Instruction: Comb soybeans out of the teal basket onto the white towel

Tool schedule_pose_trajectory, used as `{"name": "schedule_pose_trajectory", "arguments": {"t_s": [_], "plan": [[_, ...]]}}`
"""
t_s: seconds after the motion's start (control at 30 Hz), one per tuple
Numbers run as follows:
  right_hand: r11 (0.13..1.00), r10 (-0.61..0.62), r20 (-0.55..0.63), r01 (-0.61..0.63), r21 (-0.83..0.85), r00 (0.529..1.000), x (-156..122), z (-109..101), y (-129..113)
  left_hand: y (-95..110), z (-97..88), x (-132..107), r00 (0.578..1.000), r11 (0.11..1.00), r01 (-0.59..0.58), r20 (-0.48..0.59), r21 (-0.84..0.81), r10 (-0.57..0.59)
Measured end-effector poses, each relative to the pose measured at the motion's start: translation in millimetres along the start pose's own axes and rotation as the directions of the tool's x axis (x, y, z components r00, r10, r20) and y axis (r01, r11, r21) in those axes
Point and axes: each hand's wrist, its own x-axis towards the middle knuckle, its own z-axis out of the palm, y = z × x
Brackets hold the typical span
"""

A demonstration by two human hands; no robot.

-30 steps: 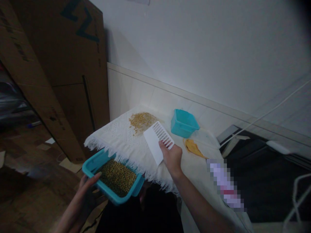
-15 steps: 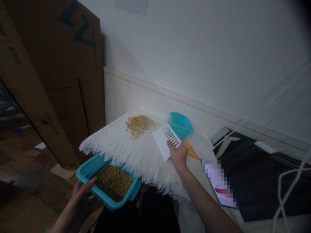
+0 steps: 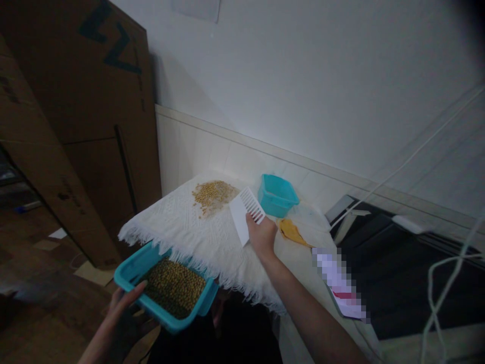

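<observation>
My left hand grips the near rim of a blue plastic basin, thumb over the edge, below the table's front edge. Inside it lie yellow soybeans mixed with small green beans. Pinched in my right hand is a flat white slotted scoop, held over the cloth with its slots facing the back. A loose pile of soybeans lies on the white fringed cloth, just left of the scoop. Behind my right hand stands a smaller blue container.
A yellow leaf-shaped item and a blurred-out flat object lie to the right. Beyond are a black piece of equipment and white cables. A large cardboard box stands at the left, against the wall.
My right hand has moved left with the slotted scoop, closer to the soybean pile. The left hand keeps its grip on the basin. The view has shifted slightly.
</observation>
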Motion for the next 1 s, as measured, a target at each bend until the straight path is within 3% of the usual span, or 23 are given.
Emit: {"name": "schedule_pose_trajectory", "arguments": {"t_s": [0.17, 0.53, 0.83, 1.0], "plan": [[0.998, 0.026, -0.009, -0.026, -0.048, 1.000, 4, 8, 1, 0, -1.5, 2, 0.999, 0.998, -0.032, -0.015, 0.053, 0.032], [0.988, 0.076, -0.063, -0.083, -0.131, 0.995, 22, -15, 23, 1, 3.6, -14, 0.999, 0.999, -0.031, 0.027, 0.030, 0.030], [0.991, -0.007, 0.030, 0.011, -0.134, 1.000, 29, 11, -13, 8, 17.2, -27, 1.000, 0.999, -0.013, -0.021, 0.052, 0.014], [0.993, -0.041, 0.081, 0.049, -0.103, 0.996, 30, 24, -21, 14, 23.3, -37, 0.999, 0.998, -0.023, -0.041, 0.060, 0.026]]}}
